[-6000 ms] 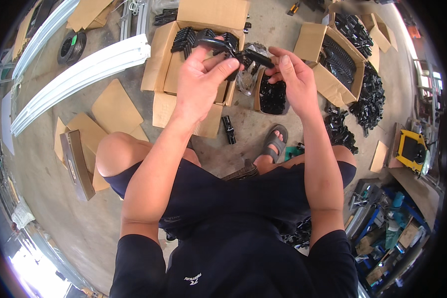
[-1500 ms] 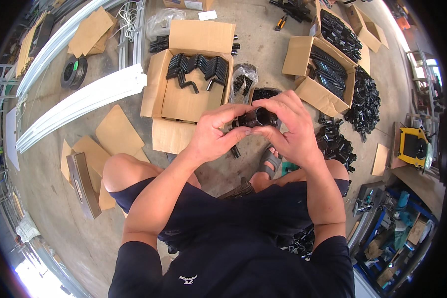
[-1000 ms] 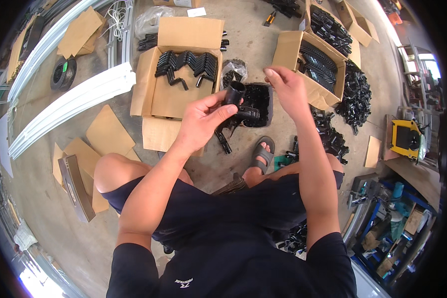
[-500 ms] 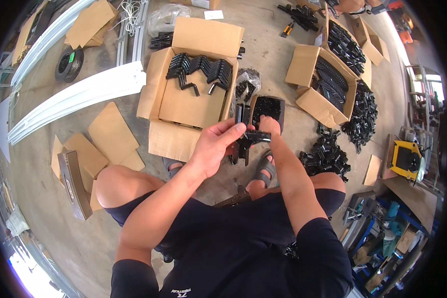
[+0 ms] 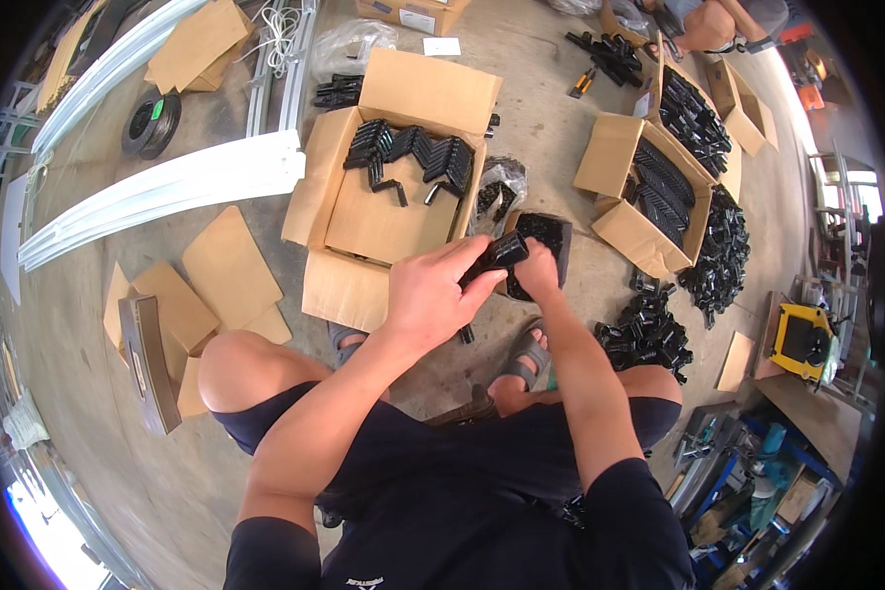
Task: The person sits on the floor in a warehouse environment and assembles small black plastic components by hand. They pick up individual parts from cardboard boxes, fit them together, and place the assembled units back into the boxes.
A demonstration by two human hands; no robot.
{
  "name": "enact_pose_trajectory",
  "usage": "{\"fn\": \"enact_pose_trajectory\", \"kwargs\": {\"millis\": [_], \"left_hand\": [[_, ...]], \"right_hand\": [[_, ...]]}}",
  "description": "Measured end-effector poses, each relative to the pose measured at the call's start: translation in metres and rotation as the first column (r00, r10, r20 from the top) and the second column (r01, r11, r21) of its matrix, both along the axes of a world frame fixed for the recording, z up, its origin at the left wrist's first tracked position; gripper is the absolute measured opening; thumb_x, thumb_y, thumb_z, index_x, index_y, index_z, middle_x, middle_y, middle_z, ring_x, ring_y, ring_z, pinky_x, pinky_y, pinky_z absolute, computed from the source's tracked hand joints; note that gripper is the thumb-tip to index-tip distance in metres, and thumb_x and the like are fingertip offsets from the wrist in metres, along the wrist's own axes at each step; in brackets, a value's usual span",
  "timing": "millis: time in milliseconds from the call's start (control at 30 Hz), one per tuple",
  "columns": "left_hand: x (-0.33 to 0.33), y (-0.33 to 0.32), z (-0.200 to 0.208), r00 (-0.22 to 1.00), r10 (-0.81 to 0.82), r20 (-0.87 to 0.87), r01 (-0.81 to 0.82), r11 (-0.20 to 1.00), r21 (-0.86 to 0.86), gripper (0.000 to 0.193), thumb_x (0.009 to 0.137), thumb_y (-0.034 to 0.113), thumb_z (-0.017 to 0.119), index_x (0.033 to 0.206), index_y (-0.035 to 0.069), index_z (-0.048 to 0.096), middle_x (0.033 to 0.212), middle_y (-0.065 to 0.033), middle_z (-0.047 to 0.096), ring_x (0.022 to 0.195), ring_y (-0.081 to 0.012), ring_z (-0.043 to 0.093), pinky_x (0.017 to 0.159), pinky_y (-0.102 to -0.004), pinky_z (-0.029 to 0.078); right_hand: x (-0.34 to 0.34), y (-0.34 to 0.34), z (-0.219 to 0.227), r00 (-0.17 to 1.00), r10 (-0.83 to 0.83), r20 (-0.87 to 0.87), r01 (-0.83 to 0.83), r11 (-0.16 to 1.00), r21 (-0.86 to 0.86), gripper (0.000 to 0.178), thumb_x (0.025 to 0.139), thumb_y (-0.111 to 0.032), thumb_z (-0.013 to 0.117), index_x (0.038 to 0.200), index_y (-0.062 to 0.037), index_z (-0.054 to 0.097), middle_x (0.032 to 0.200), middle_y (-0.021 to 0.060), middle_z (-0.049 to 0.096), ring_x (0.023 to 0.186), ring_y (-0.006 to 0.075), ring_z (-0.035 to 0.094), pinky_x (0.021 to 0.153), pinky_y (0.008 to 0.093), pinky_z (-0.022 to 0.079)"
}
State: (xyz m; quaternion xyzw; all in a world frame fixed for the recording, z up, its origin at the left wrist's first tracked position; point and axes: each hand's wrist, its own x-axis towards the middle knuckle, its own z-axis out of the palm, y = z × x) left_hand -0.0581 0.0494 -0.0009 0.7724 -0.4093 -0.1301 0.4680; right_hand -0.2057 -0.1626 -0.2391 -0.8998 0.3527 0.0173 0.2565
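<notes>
The left hand [image 5: 441, 295] was clamped on a black tubular fitting [image 5: 504, 253], with the open round end turned toward the right hand [image 5: 538, 268]. The two hands were close to each other, and the right one was bent over the near side of a small open box [image 5: 565, 246], which contained small black pieces [image 5: 541, 231]; its fingers were hidden, so I cannot tell if they gripped something. Just ahead of the hands lay a clear plastic bag [image 5: 514, 180] with more small black parts in it. Ahead of the left hand stood a large open carton [image 5: 383, 224], where black angled parts [image 5: 413, 146] were lined in rows at the far side. Ahead and to the right of the right hand, another open carton [image 5: 644, 241] held ribbed rows of black parts [image 5: 664, 187]. Nearer, at the right hand's right side, a loose pile of black fittings [image 5: 649, 332] lay on the floor.
</notes>
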Motion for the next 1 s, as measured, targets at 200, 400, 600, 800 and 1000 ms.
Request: {"fn": "enact_pose_trajectory", "kwargs": {"millis": [200,400,600,800,1000], "left_hand": [[0.002,0.004,0.0,0.967,-0.024,0.252,-0.007,0.992,0.122,0.036,0.084,0.027,0.082,0.112,0.007,0.07,0.097,-0.0079,0.076,0.078,-0.0278,0.072,0.064,-0.0374,0.056],[0.002,0.01,0.0,0.931,-0.047,0.362,-0.028,0.979,0.2,0.036,0.081,0.025,0.081,0.112,0.01,0.07,0.096,-0.0043,0.075,0.074,-0.0254,0.07,0.063,-0.0371,0.056],[-0.004,0.007,0.001,0.903,-0.033,0.429,-0.038,0.987,0.156,0.037,0.078,0.024,0.083,0.11,0.01,0.07,0.096,-0.003,0.075,0.072,-0.0244,0.069,0.063,-0.0375,0.056],[-0.01,0.006,0.007,0.895,-0.031,0.445,-0.043,0.987,0.156,0.042,0.072,0.02,0.084,0.11,0.009,0.071,0.096,-0.0023,0.075,0.073,-0.0235,0.07,0.064,-0.0367,0.056],[-0.01,0.005,0.007,0.888,-0.026,0.46,-0.045,0.989,0.143,0.043,0.07,0.018,0.084,0.109,0.009,0.071,0.097,-0.0022,0.076,0.073,-0.0236,0.07,0.065,-0.0361,0.057]], "right_hand": [[0.043,-0.031,0.141,0.928,-0.083,0.364,0.046,0.993,0.108,0.016,0.092,-0.009,0.069,0.102,0.0007,0.075,0.087,0.0178,0.074,0.079,0.0293,0.074,0.074,0.0379,0.059],[0.027,0.039,0.283,0.803,-0.15,0.576,-0.108,0.915,0.39,0.017,0.097,0.0,0.067,0.112,0.0035,0.071,0.095,0.0052,0.072,0.076,0.0094,0.068,0.069,0.0248,0.057],[0.014,0.071,0.268,0.716,0.213,0.665,-0.215,0.973,-0.08,0.019,0.089,0.0,0.075,0.107,-0.0028,0.072,0.099,0.0108,0.071,0.08,0.0204,0.072,0.068,0.0308,0.058],[0.018,0.073,0.248,0.653,0.451,0.608,-0.324,0.892,-0.314,0.024,0.084,-0.002,0.077,0.107,-0.0048,0.07,0.103,0.0121,0.069,0.089,0.0306,0.071,0.072,0.037,0.06],[0.022,0.075,0.25,0.65,0.554,0.52,-0.37,0.829,-0.42,0.03,0.08,0.0,0.073,0.11,-0.0021,0.068,0.104,0.0109,0.066,0.094,0.0297,0.069,0.078,0.0373,0.06]]}}
